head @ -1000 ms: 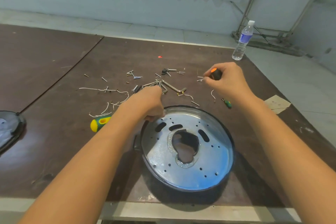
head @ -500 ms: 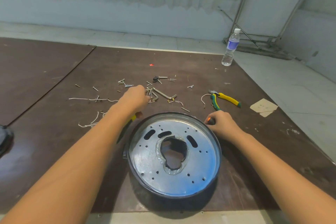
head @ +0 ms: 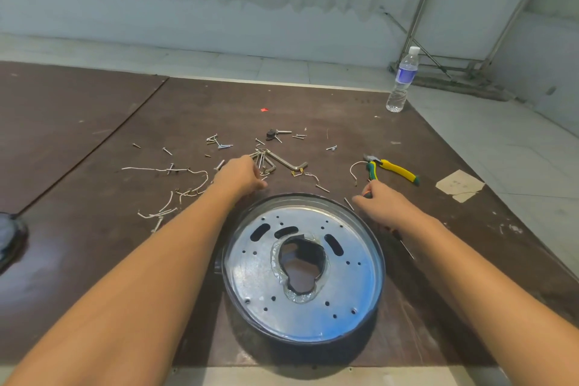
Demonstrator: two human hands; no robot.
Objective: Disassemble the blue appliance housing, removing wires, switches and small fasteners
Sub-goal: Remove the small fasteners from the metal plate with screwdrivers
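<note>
The round blue housing lies flat at the near edge of the bench, its holed metal plate facing up. Just beyond its rim, the left hand rests knuckles-up with fingers curled among loose screws and hex keys, though I can't tell whether it holds anything, and the right hand is wrapped round a screwdriver whose shaft pokes out under the wrist. Farther off lie white wires, yellow-green pliers and a water bottle.
</note>
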